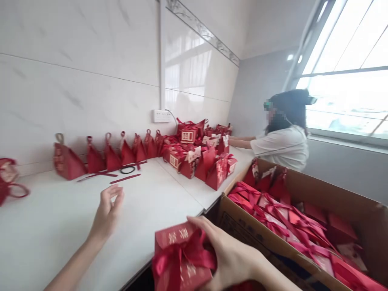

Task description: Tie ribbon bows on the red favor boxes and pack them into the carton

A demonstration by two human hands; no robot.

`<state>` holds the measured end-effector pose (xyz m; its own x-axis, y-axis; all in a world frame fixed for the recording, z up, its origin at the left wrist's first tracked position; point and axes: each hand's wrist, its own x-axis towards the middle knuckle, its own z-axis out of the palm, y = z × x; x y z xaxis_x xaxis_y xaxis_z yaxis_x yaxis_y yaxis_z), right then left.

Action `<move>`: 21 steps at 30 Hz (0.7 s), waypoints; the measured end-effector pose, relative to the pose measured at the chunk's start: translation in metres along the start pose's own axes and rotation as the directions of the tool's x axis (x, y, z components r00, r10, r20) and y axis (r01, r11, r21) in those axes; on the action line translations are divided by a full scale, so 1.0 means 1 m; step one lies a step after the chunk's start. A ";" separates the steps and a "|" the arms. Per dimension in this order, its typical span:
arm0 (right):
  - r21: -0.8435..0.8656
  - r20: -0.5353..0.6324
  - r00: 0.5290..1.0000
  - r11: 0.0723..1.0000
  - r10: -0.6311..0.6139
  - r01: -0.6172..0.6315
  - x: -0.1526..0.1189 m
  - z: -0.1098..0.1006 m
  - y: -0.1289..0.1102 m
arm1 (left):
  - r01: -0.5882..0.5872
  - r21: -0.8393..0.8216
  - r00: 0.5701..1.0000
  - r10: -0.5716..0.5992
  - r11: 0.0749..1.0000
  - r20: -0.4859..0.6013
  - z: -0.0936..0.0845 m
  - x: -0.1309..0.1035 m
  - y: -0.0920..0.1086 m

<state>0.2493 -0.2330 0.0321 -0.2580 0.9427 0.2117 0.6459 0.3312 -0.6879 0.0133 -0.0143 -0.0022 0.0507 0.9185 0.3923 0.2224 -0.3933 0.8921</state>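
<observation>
My right hand [230, 252] grips a red gift box [165, 241] by its right side, beyond the front edge of the white table. Gold characters mark the box, and a crimson ribbon bow [194, 248] is tied around it. Over the table, my left hand [110, 206] holds nothing; its fingers are loosely curled with a gap at the thumb. Just past it lie dark red ribbon strips [125, 179] and a black ring [127, 170]. A row of pointed red boxes with loops, including a large box [69, 162], stands along the wall.
An open cardboard carton [257, 228] full of ribboned red boxes stands at the right. More red boxes [189, 161] crowd the table's far end, where a co-worker [280, 145] in white reaches toward them. A socket strip [162, 116] is on the tiled wall.
</observation>
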 end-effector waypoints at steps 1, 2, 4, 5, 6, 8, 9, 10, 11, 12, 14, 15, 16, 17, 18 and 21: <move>-0.014 -0.009 0.998 0.998 0.058 -0.058 -0.023 -0.007 -0.002 | -0.021 0.050 0.999 0.018 0.999 0.044 0.002 -0.003 0.005; -0.037 -0.033 0.992 0.991 0.124 -0.125 -0.044 -0.014 -0.003 | -0.040 0.107 0.995 0.030 0.994 0.092 0.005 -0.007 0.010; -0.102 -0.116 0.957 0.955 0.267 -0.279 -0.085 -0.031 -0.005 | -0.145 0.186 0.976 0.110 0.972 0.186 0.016 -0.016 0.019; -0.141 -0.173 0.929 0.926 0.327 -0.352 -0.103 -0.039 -0.005 | -0.243 0.192 0.952 0.196 0.951 0.235 0.024 -0.021 0.023; -0.179 -0.236 0.899 0.893 0.369 -0.414 -0.119 -0.048 -0.005 | -0.363 0.169 0.908 0.307 0.916 0.285 0.034 -0.027 0.027; -0.243 -0.362 0.837 0.825 0.411 -0.510 -0.147 -0.066 -0.003 | -0.589 0.064 0.757 0.523 0.805 0.391 0.060 -0.042 0.036; -0.265 -0.420 0.809 0.797 0.411 -0.543 -0.158 -0.075 -0.002 | -0.664 0.006 0.671 0.592 0.748 0.446 0.075 -0.050 0.042; -0.277 -0.467 0.783 0.773 0.411 -0.571 -0.167 -0.085 0.000 | -0.709 -0.044 0.593 0.630 0.703 0.502 0.092 -0.059 0.047; -0.281 -0.505 0.760 0.754 0.410 -0.594 -0.174 -0.096 0.002 | -0.736 -0.088 0.527 0.650 0.671 0.548 0.110 -0.068 0.054; -0.277 -0.542 0.734 0.738 0.409 -0.616 -0.178 -0.108 0.003 | -0.748 -0.117 0.477 0.653 0.653 0.588 0.129 -0.077 0.060; -0.260 -0.613 0.676 0.703 0.410 -0.662 -0.184 -0.133 0.009 | -0.742 -0.145 0.446 0.644 0.655 0.622 0.168 -0.093 0.070; -0.252 -0.651 0.639 0.676 0.410 -0.692 -0.185 -0.145 0.014 | -0.723 -0.143 0.468 0.631 0.676 0.619 0.187 -0.100 0.074; -0.246 -0.691 0.596 0.643 0.408 -0.726 -0.187 -0.158 0.020 | -0.700 -0.142 0.494 0.618 0.700 0.611 0.204 -0.105 0.077; -0.237 -0.733 0.546 0.599 0.406 -0.765 -0.190 -0.169 0.027 | -0.675 -0.139 0.526 0.604 0.725 0.598 0.220 -0.110 0.079; -0.226 -0.768 0.493 0.546 0.409 -0.806 -0.193 -0.179 0.036 | -0.651 -0.134 0.558 0.590 0.748 0.584 0.234 -0.115 0.079; -0.203 -0.839 0.355 0.367 0.414 -0.908 -0.211 -0.204 0.071 | -0.604 -0.097 0.636 0.552 0.791 0.539 0.261 -0.126 0.077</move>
<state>0.4967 -0.4003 0.0799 0.7782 0.5054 0.3728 0.6170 -0.7258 -0.3042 0.2786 -0.1494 -0.0415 0.6801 0.3899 0.6208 0.0505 -0.8697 0.4910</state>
